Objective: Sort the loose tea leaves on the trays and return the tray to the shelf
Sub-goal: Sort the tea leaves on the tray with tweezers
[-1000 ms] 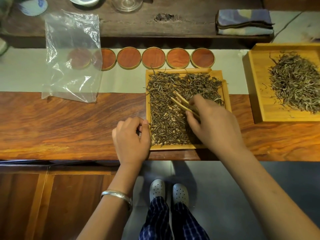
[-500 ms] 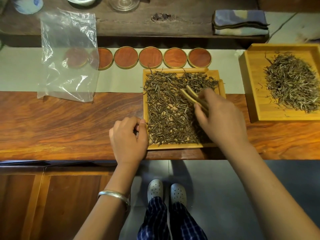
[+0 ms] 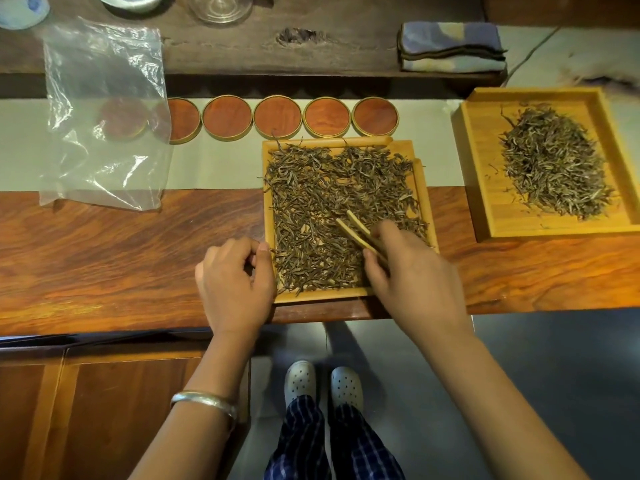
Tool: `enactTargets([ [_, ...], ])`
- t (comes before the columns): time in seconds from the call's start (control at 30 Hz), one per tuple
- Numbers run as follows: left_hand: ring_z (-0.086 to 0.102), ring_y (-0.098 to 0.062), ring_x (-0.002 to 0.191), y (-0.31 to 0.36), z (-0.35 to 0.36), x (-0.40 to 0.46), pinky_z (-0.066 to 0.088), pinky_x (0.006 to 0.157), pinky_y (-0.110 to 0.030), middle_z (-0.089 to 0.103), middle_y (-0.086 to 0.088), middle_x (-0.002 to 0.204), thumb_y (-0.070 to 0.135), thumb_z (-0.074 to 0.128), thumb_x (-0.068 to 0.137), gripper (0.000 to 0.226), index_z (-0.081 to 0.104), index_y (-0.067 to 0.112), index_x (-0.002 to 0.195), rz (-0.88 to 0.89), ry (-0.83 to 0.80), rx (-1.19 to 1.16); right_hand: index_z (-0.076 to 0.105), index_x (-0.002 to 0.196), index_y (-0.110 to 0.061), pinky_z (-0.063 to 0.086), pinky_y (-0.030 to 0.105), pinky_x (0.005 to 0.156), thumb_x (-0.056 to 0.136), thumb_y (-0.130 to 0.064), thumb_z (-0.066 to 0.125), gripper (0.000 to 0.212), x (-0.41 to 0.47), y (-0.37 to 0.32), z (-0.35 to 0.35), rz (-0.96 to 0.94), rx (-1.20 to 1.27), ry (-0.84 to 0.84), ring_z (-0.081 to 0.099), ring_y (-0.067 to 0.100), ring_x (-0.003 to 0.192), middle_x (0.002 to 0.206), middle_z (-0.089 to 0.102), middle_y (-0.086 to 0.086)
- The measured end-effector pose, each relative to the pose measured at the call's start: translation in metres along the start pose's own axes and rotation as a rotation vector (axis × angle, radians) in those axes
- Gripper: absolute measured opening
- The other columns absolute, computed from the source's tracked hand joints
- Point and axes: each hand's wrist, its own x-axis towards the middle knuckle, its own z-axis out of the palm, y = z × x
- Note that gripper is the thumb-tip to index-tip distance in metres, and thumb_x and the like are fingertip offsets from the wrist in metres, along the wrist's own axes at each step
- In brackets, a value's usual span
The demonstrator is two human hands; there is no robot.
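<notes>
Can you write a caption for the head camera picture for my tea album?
Right hand works bamboo tongs through loose tea on the near tray; left hand rests beside it.

right hand [image 3: 412, 271]: grips tongs [image 3: 360, 232] over tea leaves [image 3: 329, 209] | left hand [image 3: 235, 278]: curled at tray [image 3: 424, 202] edge

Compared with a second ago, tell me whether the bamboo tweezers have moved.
Yes: the bamboo tweezers drew back toward the tea tray near rim.

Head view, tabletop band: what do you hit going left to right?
plastic bag → row of round coasters → near tray of tea leaves → right tray with the leaf pile
</notes>
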Motion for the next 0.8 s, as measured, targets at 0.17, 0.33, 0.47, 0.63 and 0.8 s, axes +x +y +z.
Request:
enactTargets([
  [0.17, 0.036, -0.014, 0.075, 0.002, 0.000, 0.000, 0.021, 0.070, -0.029, 0.051, 0.007, 0.071, 0.036, 0.043, 0.092, 0.030, 0.055, 0.018, 0.071, 0.003, 0.010, 0.003, 0.052, 0.104, -0.016, 0.024, 0.021, 0.043, 0.093, -0.029, 0.054, 0.017, 0.007, 0.024, -0.010, 0.062, 0.011, 0.140, 0.059, 0.026, 0.064, 0.081, 0.062, 0.003],
  [0.33, 0.037, -0.013, 0.076, 0.000, 0.001, 0.000, 0.021, 0.070, -0.029, 0.054, 0.005, 0.071, 0.034, 0.043, 0.092, 0.030, 0.057, 0.017, 0.071, 0.011, 0.021, 0.003, 0.051, 0.108, -0.014, 0.033, 0.028, 0.049, 0.094, -0.030, 0.052, 0.021, 0.013, 0.044, -0.009, 0.113, -0.044, 0.118, 0.062, 0.032, 0.072, 0.085, 0.062, 0.007],
  [0.47, 0.038, -0.014, 0.076, 0.000, 0.003, 0.000, 0.020, 0.071, -0.029, 0.054, 0.005, 0.071, 0.033, 0.045, 0.092, 0.028, 0.056, 0.018, 0.071, 0.002, 0.022, 0.002, 0.051, 0.106, -0.012, 0.033, 0.028, 0.049, 0.094, -0.029, 0.052, 0.021, 0.016, 0.043, -0.010, 0.116, -0.032, 0.147, 0.061, 0.033, 0.070, 0.084, 0.062, 0.009],
  [0.63, 0.036, -0.014, 0.076, 0.000, 0.002, 0.000, 0.020, 0.071, -0.029, 0.050, 0.010, 0.071, 0.036, 0.043, 0.091, 0.029, 0.055, 0.020, 0.071, 0.000, 0.028, 0.000, 0.051, 0.107, -0.015, 0.032, 0.026, 0.047, 0.094, -0.029, 0.053, 0.019, 0.012, 0.026, -0.006, 0.027, -0.010, 0.101, 0.061, 0.029, 0.067, 0.085, 0.061, 0.005],
  [0.8, 0.037, -0.013, 0.077, 0.000, 0.002, 0.000, 0.020, 0.072, -0.028, 0.050, 0.011, 0.073, 0.038, 0.042, 0.091, 0.030, 0.057, 0.019, 0.072, -0.006, 0.029, -0.007, 0.051, 0.108, -0.013, 0.031, 0.027, 0.051, 0.094, -0.030, 0.052, 0.021, 0.021, 0.035, -0.005, 0.059, -0.022, 0.148, 0.062, 0.032, 0.073, 0.088, 0.063, 0.008],
])
